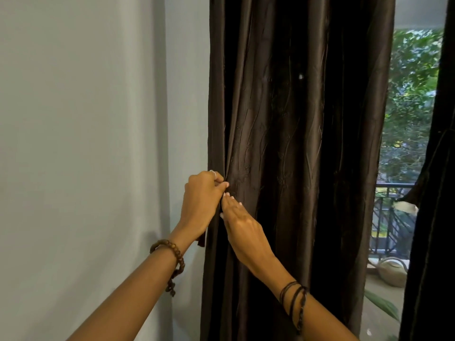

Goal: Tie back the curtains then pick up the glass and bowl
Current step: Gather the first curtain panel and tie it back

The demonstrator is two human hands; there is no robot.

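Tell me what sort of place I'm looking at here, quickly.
Most likely a room in a home, at a balcony door or tall window. Both hands, left hand and right hand, work at a long dark brown curtain beside a plain wall; outside are a metal railing and green trees.

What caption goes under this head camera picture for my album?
Two hands, left hand pinching and right hand pressing, gather the dark brown pleated fabric curtain beside the pale grey wall.

Two bare forearms, no sleeves.
Left hand (200, 200): finger ring, brown wooden bead bracelet (172, 259). Right hand (242, 226): dark braided cord bands (294, 301) at the wrist.
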